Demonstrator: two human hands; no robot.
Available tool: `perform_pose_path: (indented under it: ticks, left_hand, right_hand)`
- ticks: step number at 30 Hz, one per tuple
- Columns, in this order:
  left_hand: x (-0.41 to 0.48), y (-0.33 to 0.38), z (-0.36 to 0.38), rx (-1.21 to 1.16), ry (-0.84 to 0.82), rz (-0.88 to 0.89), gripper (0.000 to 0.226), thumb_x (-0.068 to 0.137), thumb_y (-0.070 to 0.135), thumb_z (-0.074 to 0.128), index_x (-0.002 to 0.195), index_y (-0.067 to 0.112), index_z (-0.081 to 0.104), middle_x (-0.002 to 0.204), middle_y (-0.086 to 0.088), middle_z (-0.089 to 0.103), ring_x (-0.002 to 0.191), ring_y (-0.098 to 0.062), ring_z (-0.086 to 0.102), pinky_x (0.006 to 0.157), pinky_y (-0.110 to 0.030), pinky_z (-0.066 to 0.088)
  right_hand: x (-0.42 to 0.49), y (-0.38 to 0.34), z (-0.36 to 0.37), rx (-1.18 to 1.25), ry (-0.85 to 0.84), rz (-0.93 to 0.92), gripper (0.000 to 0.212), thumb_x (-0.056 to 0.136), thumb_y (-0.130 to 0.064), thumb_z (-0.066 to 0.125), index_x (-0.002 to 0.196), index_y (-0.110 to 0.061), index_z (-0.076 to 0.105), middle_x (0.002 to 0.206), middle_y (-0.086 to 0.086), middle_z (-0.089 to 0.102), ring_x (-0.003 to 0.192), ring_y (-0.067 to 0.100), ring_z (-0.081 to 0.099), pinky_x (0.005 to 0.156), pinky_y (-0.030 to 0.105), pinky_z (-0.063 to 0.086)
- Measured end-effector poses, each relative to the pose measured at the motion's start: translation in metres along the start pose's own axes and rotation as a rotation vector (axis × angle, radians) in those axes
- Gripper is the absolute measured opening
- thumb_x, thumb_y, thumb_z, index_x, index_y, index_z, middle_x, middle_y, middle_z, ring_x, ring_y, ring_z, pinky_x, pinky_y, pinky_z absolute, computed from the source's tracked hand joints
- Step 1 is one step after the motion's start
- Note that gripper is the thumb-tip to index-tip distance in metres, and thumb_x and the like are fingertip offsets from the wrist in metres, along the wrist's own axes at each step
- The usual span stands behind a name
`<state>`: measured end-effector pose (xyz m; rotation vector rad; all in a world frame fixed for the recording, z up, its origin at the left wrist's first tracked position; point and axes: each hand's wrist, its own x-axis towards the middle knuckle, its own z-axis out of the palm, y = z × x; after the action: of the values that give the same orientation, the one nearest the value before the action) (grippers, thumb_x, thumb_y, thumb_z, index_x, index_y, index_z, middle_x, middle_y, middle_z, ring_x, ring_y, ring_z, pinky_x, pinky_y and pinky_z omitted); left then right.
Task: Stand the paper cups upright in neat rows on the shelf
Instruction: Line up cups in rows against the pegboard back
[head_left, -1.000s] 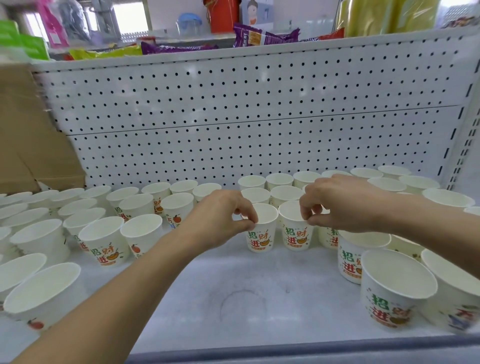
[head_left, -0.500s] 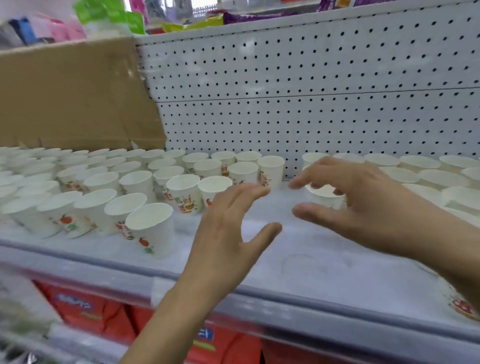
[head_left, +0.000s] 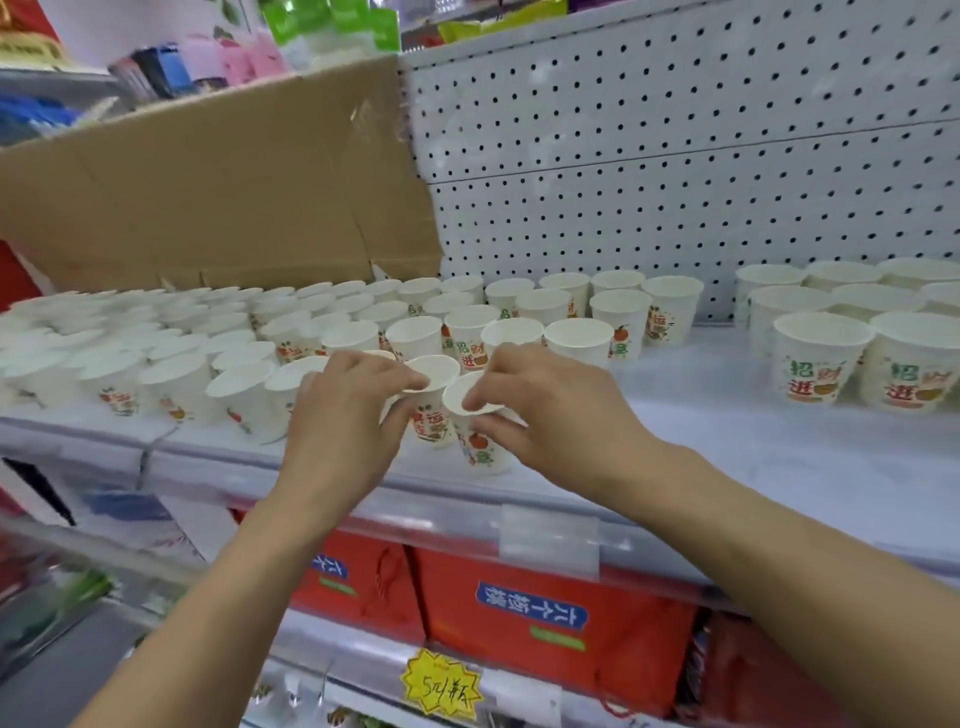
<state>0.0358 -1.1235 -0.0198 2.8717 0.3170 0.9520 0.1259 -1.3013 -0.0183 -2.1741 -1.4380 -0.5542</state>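
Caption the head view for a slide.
Left hand and right hand each grip a paper cup at the shelf front.

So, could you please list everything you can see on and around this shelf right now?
Small paper cups: many, white with red and green print, upright in rows on the left and middle of the shelf.
Larger paper cups: several, same print, on the right.
Cardboard sheet: one, brown, leaning behind the small cups.
Pegboard: white, at the back.
Red boxes: a few, on the shelf below.
Price tag: one, yellow, on the lower edge.
Left hand: grip on one small cup.
Right hand: grip on the neighbouring cup.
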Motion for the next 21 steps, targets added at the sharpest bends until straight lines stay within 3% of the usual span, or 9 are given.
perform_pose_path:
  ticks: [8,13,17,21]
  left_hand:
    - [0.009,0.002,0.007,-0.044,-0.006,0.153,0.007,0.08,0.023,0.075,0.086,0.022,0.077,0.076,0.009,0.066,0.08,-0.019,0.051,0.068,-0.037,0.041]
    - [0.016,0.069,0.024,-0.256,-0.014,0.31,0.009,0.078,0.02,0.076,0.086,0.021,0.077,0.079,0.008,0.065,0.081,-0.017,0.052,0.069,-0.033,0.042]
    - [0.027,0.143,0.046,-0.433,-0.096,0.401,0.011,0.081,0.027,0.074,0.091,0.025,0.077,0.083,0.013,0.061,0.084,-0.011,0.046,0.072,-0.03,0.04]
    - [0.041,0.203,0.067,-0.474,-0.181,0.461,0.012,0.084,0.034,0.071,0.094,0.031,0.076,0.084,0.015,0.059,0.087,-0.007,0.045,0.075,-0.028,0.04]
  right_hand:
    - [-0.01,0.0,-0.012,-0.185,-0.001,0.032,0.018,0.094,-0.028,0.051,0.1,-0.02,0.066,0.096,0.0,0.056,0.094,0.021,0.049,0.057,0.034,0.041]
    - [-0.075,0.044,-0.075,-0.295,0.05,0.208,0.013,0.089,-0.029,0.062,0.09,-0.021,0.071,0.091,-0.002,0.052,0.089,0.018,0.049,0.052,0.032,0.042]
    - [-0.13,0.089,-0.133,-0.38,-0.02,0.394,0.01,0.086,-0.035,0.064,0.092,-0.031,0.072,0.09,-0.008,0.054,0.088,0.012,0.048,0.061,0.034,0.043]
    - [-0.16,0.115,-0.167,-0.467,-0.116,0.456,0.008,0.085,-0.038,0.064,0.091,-0.038,0.07,0.088,-0.013,0.054,0.09,0.012,0.05,0.065,0.032,0.042]
